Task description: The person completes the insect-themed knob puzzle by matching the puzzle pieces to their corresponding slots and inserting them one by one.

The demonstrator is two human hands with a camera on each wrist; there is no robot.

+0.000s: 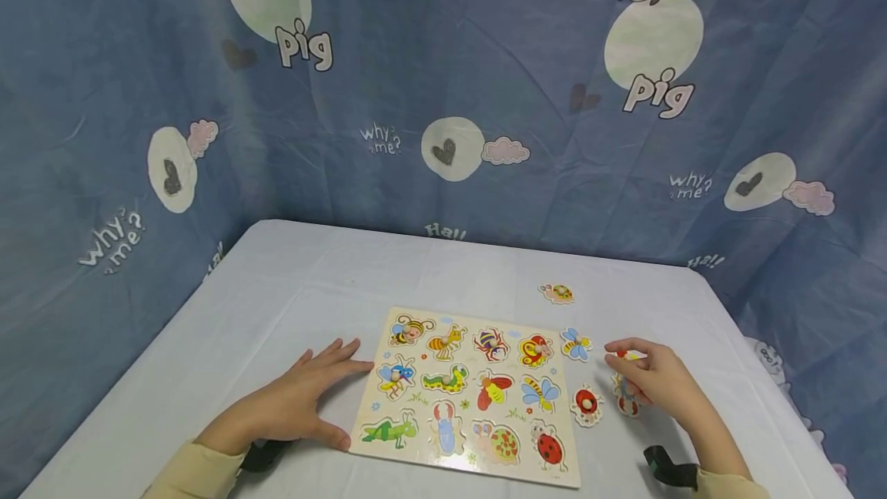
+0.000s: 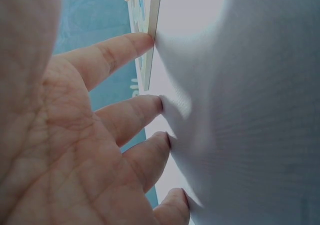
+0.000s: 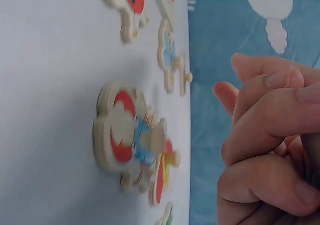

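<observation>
1. Lest the board (image 1: 514, 360) slide, the left hand (image 1: 305, 399), fingers spread, seems to brace its edge.
2. Empty, loosely curled, the right hand (image 1: 654, 380) hovers over the beetle piece (image 3: 120, 130) beside the board.

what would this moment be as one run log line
left hand: touching puzzle board edge | right hand: above loose pieces, holding nothing visible | red bug piece: on table beside puzzle board

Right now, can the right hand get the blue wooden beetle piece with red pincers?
Probably yes: the right hand hovers near the blue wooden beetle piece with red pincers, and nothing covers its wooden knob.
</observation>
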